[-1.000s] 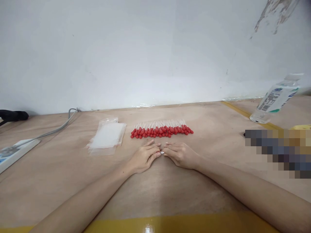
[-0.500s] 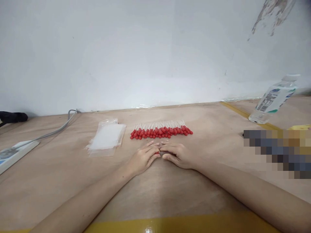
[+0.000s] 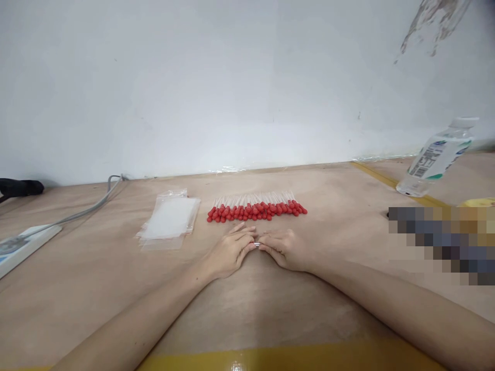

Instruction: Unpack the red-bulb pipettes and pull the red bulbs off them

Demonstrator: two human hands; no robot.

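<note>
My left hand (image 3: 234, 248) is closed, thumb and forefinger pinching the red bulb end of a glass dropper (image 3: 257, 245). From the other side my right hand (image 3: 286, 250) pinches its clear tube. Only a short shiny stretch shows between the fingertips; the fingers hide the rest. Just beyond my hands lies a row of several droppers (image 3: 255, 208), red rubber bulbs toward me and clear tubes pointing to the wall. Left of that row is a stack of clear plastic zip bags (image 3: 170, 219).
A clear water bottle (image 3: 436, 159) stands tilted-looking at the right, near a blurred-out patch (image 3: 444, 242). A power strip (image 3: 31, 247) with a grey cable (image 3: 88, 207) lies at the left. Behind the table (image 3: 263, 314) rises a white wall (image 3: 232, 87); yellow tape (image 3: 263, 358) runs along the near edge.
My right fingers have drawn together into a tighter pinch on the tube. My hands otherwise stay in nearly the same place.
</note>
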